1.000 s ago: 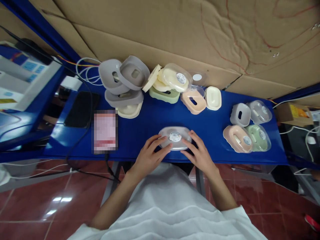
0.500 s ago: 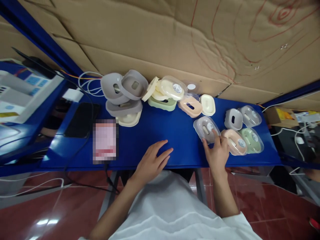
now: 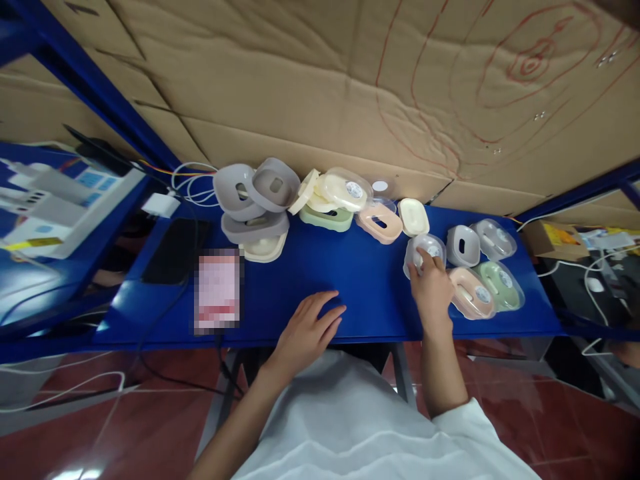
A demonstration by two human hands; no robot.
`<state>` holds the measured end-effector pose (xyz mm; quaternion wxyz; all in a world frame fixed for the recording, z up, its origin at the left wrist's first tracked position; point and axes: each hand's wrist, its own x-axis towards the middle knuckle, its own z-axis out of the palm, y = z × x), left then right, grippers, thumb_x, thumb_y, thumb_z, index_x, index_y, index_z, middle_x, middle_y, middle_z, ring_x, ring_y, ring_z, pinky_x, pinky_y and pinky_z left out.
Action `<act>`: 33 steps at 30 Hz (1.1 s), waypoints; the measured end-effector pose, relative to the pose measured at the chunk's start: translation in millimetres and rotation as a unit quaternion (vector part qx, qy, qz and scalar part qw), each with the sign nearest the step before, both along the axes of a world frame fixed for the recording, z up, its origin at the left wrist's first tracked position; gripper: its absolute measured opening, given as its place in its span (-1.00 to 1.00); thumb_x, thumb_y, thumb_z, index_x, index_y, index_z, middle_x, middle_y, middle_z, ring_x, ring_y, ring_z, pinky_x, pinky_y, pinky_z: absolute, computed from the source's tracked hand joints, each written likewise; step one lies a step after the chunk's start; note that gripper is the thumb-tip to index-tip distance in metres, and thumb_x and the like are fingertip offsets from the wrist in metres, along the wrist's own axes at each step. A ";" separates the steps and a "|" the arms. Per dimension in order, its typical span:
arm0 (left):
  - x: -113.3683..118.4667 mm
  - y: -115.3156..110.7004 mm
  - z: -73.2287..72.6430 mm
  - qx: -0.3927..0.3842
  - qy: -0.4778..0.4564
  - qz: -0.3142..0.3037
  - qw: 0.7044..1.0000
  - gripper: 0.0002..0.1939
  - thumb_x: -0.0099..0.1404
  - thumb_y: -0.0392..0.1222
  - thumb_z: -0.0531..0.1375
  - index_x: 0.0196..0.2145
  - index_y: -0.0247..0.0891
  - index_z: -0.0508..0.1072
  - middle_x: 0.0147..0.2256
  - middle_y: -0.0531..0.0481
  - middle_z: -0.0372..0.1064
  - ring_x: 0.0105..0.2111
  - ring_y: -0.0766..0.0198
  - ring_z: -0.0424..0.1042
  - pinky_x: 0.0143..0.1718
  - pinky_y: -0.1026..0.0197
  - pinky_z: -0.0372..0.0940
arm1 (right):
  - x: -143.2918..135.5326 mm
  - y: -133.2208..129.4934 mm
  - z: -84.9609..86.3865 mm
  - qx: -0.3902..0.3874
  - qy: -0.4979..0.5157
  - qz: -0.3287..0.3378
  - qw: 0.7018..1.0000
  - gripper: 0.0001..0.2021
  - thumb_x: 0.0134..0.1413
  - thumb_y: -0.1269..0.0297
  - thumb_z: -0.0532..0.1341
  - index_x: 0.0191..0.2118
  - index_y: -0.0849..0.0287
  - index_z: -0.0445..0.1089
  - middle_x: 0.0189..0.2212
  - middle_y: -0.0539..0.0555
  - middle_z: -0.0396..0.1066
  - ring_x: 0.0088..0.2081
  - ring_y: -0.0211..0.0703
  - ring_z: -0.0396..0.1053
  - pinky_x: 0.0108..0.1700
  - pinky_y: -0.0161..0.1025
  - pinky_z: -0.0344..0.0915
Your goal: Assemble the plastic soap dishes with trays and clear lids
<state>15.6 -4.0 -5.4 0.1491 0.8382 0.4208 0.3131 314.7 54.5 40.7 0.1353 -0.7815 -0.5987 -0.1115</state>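
My right hand (image 3: 433, 292) rests on a grey soap box (image 3: 412, 252) with a clear lid and a round sticker. Its thumb and fingers press on the box, partly covering it. To the right of that hand are a peach soap box (image 3: 471, 293) and a green soap box (image 3: 501, 287), both under clear lids. Behind them stand an open grey box (image 3: 463, 245) and another grey lidded box (image 3: 494, 240). My left hand (image 3: 310, 327) hovers at the table's front edge, fingers spread, holding nothing.
Along the back of the blue table (image 3: 320, 280) lie stacked grey trays (image 3: 235, 190), a cream lidded box (image 3: 345, 189), a green base (image 3: 327, 219), a peach box (image 3: 380, 223) and a cream tray (image 3: 414, 217). A blurred-out pink item (image 3: 217, 290) and a black phone-like slab (image 3: 175, 252) lie left.
My right hand has shifted the grey lidded soap box rightward and back, closer to the open grey box. The left hand stays about where it was. The camera view has tilted slightly.
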 end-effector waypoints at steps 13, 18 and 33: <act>1.5 1.8 0.1 0.007 0.018 -0.003 1.000 -0.75 0.55 -0.24 0.16 0.10 -0.18 0.55 0.16 -0.19 0.48 0.13 0.04 0.50 0.19 -0.09 0.43 | 14.1 51.4 -9.9 -0.039 0.029 0.205 0.978 -0.46 0.48 0.18 0.09 0.46 0.20 0.22 0.41 0.36 0.24 0.41 0.28 0.19 0.36 0.29 0.17; 1.0 0.3 -1.2 0.010 0.006 0.023 1.000 -0.65 0.54 -0.25 0.18 0.22 -0.14 0.48 0.24 -0.21 0.42 0.24 0.01 0.44 0.24 -0.09 0.41 | -10.1 43.8 -8.2 -0.103 0.104 0.342 0.928 -0.57 0.47 0.16 0.17 0.34 0.16 0.36 0.24 0.30 0.45 0.35 0.13 0.32 0.46 0.29 0.00; 2.9 2.3 -0.9 0.021 0.038 0.035 0.998 -0.59 0.54 -0.24 0.19 0.28 -0.07 0.46 0.35 -0.09 0.37 0.47 -0.08 0.16 0.40 -0.21 0.25 | 7.3 61.0 -21.2 -0.069 -0.007 0.149 0.986 -0.36 0.49 -0.01 0.09 0.41 0.43 0.24 0.18 0.52 0.43 0.21 0.44 0.38 0.26 0.34 0.27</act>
